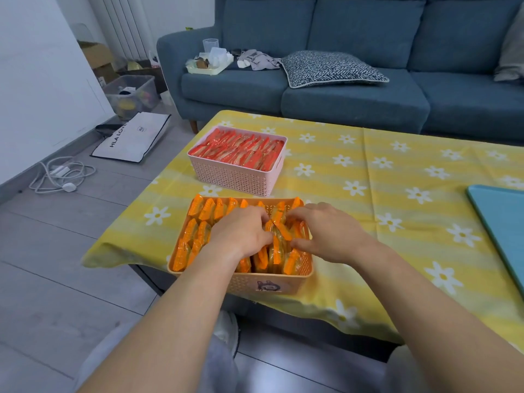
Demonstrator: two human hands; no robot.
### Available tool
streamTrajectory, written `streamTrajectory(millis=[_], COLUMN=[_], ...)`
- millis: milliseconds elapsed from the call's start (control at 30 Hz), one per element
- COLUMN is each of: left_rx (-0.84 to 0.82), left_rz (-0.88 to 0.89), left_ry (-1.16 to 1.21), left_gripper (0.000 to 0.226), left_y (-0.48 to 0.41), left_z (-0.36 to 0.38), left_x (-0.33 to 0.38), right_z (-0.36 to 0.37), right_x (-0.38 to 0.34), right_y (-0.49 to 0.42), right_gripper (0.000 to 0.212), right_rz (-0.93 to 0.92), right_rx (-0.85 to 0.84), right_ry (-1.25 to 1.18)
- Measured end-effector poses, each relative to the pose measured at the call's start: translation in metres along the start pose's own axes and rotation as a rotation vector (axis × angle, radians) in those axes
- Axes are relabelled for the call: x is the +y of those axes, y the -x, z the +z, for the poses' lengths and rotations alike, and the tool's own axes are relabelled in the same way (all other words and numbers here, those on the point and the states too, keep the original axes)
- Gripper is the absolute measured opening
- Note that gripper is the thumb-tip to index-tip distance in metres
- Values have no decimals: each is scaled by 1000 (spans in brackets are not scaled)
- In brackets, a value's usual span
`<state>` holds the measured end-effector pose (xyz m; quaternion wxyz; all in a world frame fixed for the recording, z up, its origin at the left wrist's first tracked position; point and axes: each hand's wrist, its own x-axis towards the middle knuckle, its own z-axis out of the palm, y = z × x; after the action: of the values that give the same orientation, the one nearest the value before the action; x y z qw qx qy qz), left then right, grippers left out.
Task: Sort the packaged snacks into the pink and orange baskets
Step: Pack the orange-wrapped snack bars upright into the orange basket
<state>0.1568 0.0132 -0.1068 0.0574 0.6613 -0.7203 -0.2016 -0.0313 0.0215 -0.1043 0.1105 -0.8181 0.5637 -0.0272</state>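
Observation:
The orange basket (263, 285) stands at the table's near left edge, packed with upright orange snack packets (205, 211). Both of my hands are inside it. My left hand (241, 232) and my right hand (326, 232) pinch the packets in the middle row (279, 245) from either side, fingers pressed on the wrappers. Farther back, the pink basket (235, 177) holds rows of red snack packets (241, 150) filling it to the rim.
The table wears a yellow daisy cloth (382, 171). A light blue tray (502, 222) lies at the right edge. A blue sofa (354, 100) with a patterned cushion (331, 68) stands behind. On the floor at left lie a white bag (133, 137) and cables (61, 174).

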Motion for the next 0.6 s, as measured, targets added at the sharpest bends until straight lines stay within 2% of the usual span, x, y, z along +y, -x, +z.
streamTrajectory(millis=[100,200,267,333,400,467,533,600], left_rx=[-15,87,162,148,60,9,39,140], left_rz=[-17,-51,-61,-61,-47,-48,-45,-22], left_ry=[27,197,264,212,77,-42,-100,-73], left_gripper=[42,14,15,20,30,29,27,26], left_y=[0,-2,-2,-1,0,-1,-1,-1], left_z=[-1,-7,-10,-10,-4,-1,-3,-8], left_x=[2,3,3,4,5,7,7,9], right_z=[2,-1,-5,-5,-1,2,0,-3], right_x=[-3,-6,-7,-7,-8,-9,-8,-6], right_y=[0,-1,0,0,-1,-1,-1,0], right_gripper=[55,51,48,44,40,37,31,31], right_rz=[-11,-24,-31,-30,-34,-30,-39,-26], right_rx=[-18,114,182,161,79,17,40,143], right_ry=[-8,27,-39,-81,-14,47,53,-26])
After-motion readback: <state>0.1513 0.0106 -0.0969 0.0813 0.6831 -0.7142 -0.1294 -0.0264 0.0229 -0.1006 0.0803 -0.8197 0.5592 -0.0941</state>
